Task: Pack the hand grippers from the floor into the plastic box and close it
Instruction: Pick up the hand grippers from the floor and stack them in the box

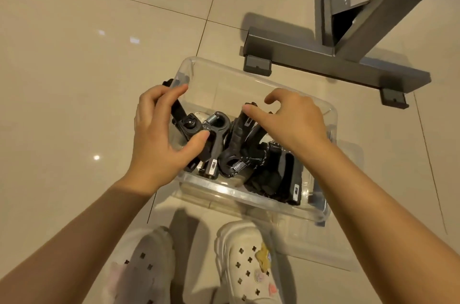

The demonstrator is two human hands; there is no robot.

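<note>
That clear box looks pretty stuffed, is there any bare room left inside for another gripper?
Yes: the far end of the plastic box, between its far wall and the hand grippers, shows bare bottom. The near half is crowded. The left hand holds one gripper at the left rim; the right hand hovers over the pile.

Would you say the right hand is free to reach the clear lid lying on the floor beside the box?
Probably yes: the right hand holds nothing, and the lid lies uncovered just below that arm.

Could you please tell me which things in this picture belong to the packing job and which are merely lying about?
Belong: hand grippers, plastic box, lid, left hand, right hand.
Lying about: metal stand, white shoes.
</note>
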